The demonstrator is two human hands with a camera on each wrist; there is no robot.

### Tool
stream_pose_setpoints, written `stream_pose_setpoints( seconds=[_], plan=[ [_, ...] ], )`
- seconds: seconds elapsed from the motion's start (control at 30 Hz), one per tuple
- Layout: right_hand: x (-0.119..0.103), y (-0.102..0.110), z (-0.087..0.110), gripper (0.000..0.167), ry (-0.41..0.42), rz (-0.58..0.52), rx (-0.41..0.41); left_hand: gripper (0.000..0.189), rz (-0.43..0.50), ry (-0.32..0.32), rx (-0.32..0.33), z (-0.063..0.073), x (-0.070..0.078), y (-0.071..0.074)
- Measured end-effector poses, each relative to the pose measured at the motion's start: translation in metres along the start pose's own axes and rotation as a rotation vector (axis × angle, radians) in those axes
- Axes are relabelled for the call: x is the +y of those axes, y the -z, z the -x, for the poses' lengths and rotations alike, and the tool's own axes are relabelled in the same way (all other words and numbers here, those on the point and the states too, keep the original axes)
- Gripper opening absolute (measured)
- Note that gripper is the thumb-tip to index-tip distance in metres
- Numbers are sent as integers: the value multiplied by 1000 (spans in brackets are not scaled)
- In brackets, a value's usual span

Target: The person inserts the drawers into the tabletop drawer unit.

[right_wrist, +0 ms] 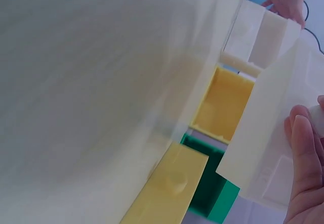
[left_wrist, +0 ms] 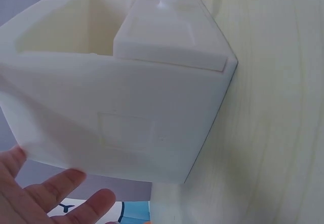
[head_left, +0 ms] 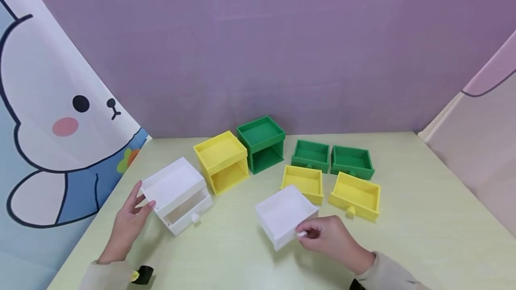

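Note:
At the left stands a small white drawer cabinet, its lower drawer pushed in and the opening above it bare. Fingertips of my left hand touch the cabinet's upper left edge, the fingers spread and fairly straight. My right hand pinches the round knob of a loose white drawer, held tilted over the table with a shadow below it. In the right wrist view, the fingers curl at that knob, and the drawer's front faces the palm.
Behind the white cabinet stand a yellow cabinet and a green cabinet, both with hollow fronts. Two green drawers and two yellow drawers lie on the table at the right. A purple backdrop rises behind.

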State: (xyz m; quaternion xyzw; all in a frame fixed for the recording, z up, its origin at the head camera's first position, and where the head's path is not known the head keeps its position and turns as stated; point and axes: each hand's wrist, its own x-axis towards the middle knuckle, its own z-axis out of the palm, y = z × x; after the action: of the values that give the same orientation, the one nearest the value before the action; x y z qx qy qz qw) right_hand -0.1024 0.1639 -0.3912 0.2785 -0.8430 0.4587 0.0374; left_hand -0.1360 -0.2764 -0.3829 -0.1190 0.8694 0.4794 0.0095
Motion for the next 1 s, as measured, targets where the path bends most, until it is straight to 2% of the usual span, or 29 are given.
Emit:
stream_pose_setpoints(
  seconds=[0.27,0.47,0.77,1.0],
  plan=[
    [-6,-24,-22,12,32,-54,-44,75,22,-7,-5,2,-4,4],
    [-9,-39,-40,13,108,-81,-57,75,36,-14,1,1,-3,2],
    [-23,-57,-64,10,134,-93,-97,76,-23,-46,-4,1,-1,2],
    [-32,-79,-82,11,142,-116,-154,76,8,-33,-11,0,-2,1]
  ],
)
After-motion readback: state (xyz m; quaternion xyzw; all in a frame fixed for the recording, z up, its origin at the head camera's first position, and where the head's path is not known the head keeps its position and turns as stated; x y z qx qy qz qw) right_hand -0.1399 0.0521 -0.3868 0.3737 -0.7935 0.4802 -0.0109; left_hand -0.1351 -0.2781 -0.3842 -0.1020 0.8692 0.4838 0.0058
